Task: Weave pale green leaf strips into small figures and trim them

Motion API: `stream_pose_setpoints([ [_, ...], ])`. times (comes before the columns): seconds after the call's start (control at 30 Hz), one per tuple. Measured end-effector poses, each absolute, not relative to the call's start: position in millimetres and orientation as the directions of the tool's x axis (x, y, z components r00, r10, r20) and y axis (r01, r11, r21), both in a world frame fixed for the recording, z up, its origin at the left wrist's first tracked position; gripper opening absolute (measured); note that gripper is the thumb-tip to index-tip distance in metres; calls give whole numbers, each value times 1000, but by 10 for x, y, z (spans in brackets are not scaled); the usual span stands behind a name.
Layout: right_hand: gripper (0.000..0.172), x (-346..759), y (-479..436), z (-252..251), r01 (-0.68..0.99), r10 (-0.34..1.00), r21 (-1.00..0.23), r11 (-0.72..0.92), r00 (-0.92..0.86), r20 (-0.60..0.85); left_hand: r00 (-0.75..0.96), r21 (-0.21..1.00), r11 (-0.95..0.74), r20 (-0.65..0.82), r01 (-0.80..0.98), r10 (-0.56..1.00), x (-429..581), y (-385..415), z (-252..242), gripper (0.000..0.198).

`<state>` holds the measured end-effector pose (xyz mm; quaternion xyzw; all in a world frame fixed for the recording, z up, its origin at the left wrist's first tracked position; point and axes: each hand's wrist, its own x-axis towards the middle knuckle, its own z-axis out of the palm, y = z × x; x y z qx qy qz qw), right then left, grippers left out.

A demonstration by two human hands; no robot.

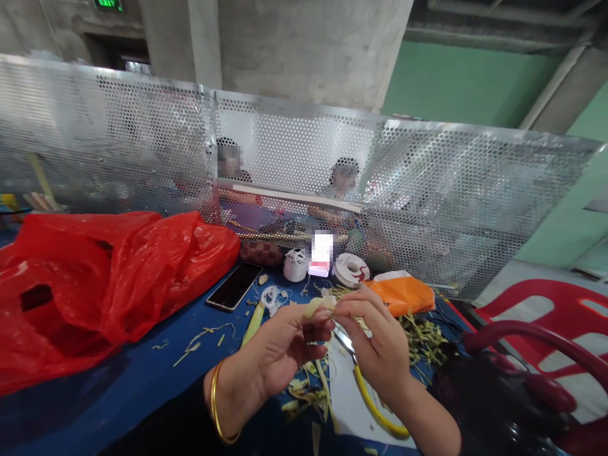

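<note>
My left hand (280,348) and my right hand (375,342) meet above the blue table (142,373). Both pinch a small pale yellow-green strip of plant leaf (319,306) between thumbs and fingertips. A gold bangle (217,402) circles my left wrist. Below my hands lie yellow-handled scissors (370,396) on a white sheet, among cut leaf scraps (308,392).
A big red plastic bag (104,278) fills the left. A black phone (234,286), white thread spools (295,265), an orange bag (403,294) and green trimmings (422,335) lie behind my hands. Two people sit beyond a perforated metal screen (451,209). A dark handbag (503,392) and red chair (560,316) stand at right.
</note>
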<state>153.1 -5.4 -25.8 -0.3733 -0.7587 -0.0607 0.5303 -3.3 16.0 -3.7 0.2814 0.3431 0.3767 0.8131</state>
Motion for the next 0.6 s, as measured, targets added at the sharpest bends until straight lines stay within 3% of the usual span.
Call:
stream_pose_setpoints([
  [0.23,12,1497,-82,-263,665,605,-403,628,-93,791,358,895,235,-93,-379,929,18,117,-61,18],
  [0.6,10,1385,-158,-232,529,765,-671,519,63,641,149,956,-73,119,-284,982,95,108,-136,18],
])
